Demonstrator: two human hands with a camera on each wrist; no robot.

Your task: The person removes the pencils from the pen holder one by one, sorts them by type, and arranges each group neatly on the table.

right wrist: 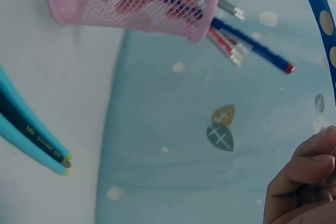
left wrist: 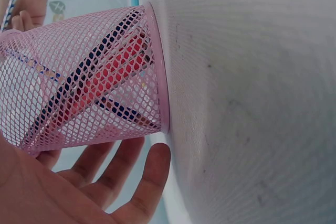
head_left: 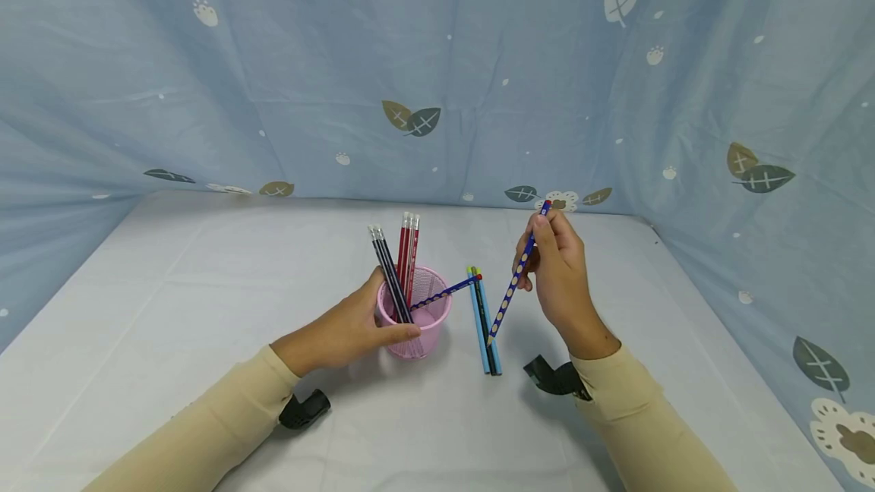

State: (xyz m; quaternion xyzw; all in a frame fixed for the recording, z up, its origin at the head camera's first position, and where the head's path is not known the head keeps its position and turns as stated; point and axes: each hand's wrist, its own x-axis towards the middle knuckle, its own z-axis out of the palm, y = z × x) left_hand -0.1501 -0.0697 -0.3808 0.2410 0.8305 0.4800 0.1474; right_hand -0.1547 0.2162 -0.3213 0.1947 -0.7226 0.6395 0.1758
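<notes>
A pink mesh pencil cup (head_left: 427,340) stands upright on the table. My left hand (head_left: 342,331) holds it from the left side, thumb across the near rim and fingers round its wall. Inside lean several dark pencils (head_left: 387,264), several red pencils (head_left: 409,245) and one blue spotted pencil (head_left: 447,291) tilted to the right. To the right of the cup, my right hand (head_left: 563,275) pinches another blue spotted pencil (head_left: 510,293) near its red-capped end, its sharpened tip pointing down. That tip overlaps the light blue pencils (head_left: 478,329) and the dark pencil lying between them.
A white cloth (head_left: 260,279) covers the table. Behind and at the sides hangs a blue curtain (head_left: 478,82) with leaf prints. Black wrist mounts (head_left: 305,408) sit below both cuffs.
</notes>
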